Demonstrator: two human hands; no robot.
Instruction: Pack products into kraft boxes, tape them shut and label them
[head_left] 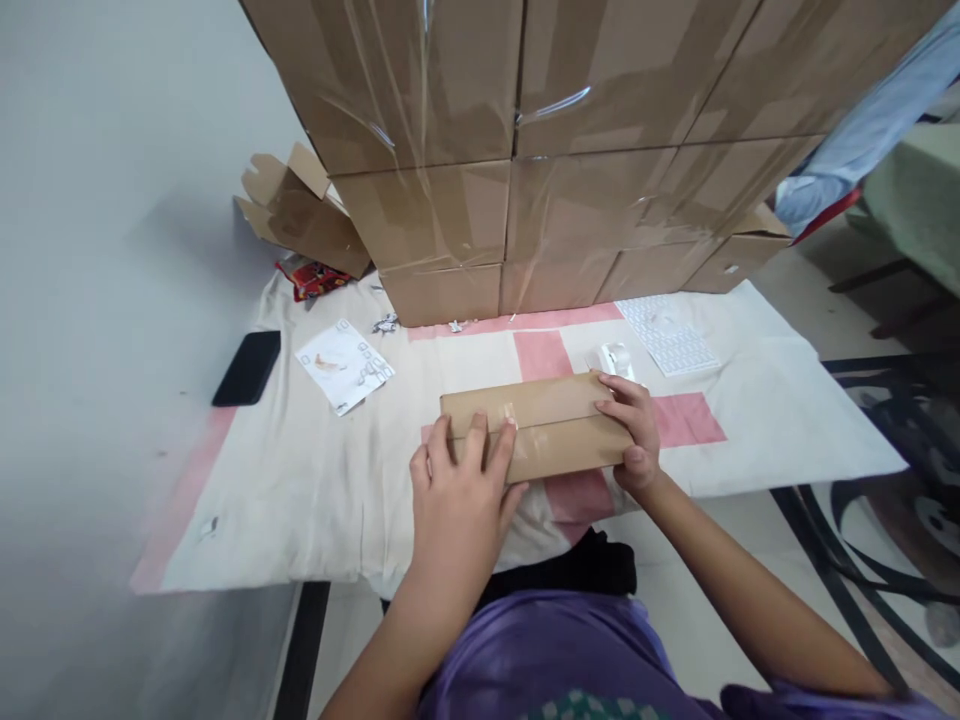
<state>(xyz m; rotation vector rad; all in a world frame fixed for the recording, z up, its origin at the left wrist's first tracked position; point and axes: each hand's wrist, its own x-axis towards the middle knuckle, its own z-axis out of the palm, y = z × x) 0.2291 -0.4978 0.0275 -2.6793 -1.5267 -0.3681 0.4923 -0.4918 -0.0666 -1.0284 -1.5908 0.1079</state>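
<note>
A flat brown cardboard box lies on the cloth-covered table in front of me, its long flap seam facing up. Near the middle of the seam is a small piece of clear tape. My left hand rests on the box's left part, fingers spread and fingertips pressed on top by the tape. My right hand grips the box's right end, fingers on top and thumb at the near side. Just behind the right end stands a small white object, perhaps a tape dispenser, partly hidden by the box and hand.
Taped cardboard boxes are stacked along the table's back. At left are a black phone, printed papers, an open carton and a red packet. A patterned sheet lies at right. A wall borders the left.
</note>
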